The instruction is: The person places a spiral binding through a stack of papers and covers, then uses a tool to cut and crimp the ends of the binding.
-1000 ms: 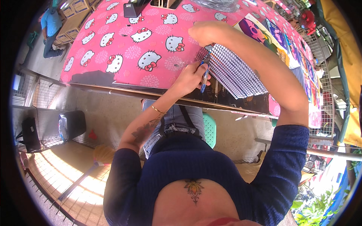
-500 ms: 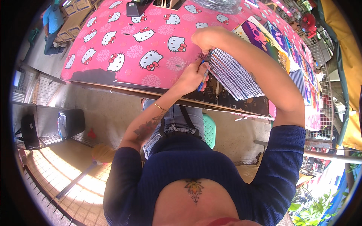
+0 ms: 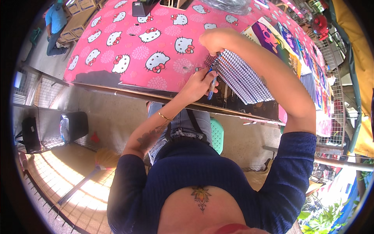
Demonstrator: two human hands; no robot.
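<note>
My left hand (image 3: 200,85) is closed round a blue-handled hand tool (image 3: 211,90); its dark tip lies beside the near corner of a stack, too small to make out its kind. The stack of spiral-bound notebooks (image 3: 245,78) shows rows of white and dark coil bindings. Reaching across from the far side, my right hand (image 3: 212,41) bends its fingers down at the stack's upper left end. Those fingertips are partly hidden, and whatever they pinch does not show. Dark thin wire-like loops (image 3: 210,61) lie between the two hands.
A pink patterned cover (image 3: 128,50) spreads over the table, with worn dark patches along its front edge. Colourful books (image 3: 269,37) lie to the right. A black object (image 3: 139,8) and clear plastic wrap (image 3: 230,6) lie at the back. A person in blue (image 3: 55,27) is far left.
My left hand has turned slightly, and the tool's handle has swung a little to the right and down. My right hand has stayed nearly in place at the stack's end.
</note>
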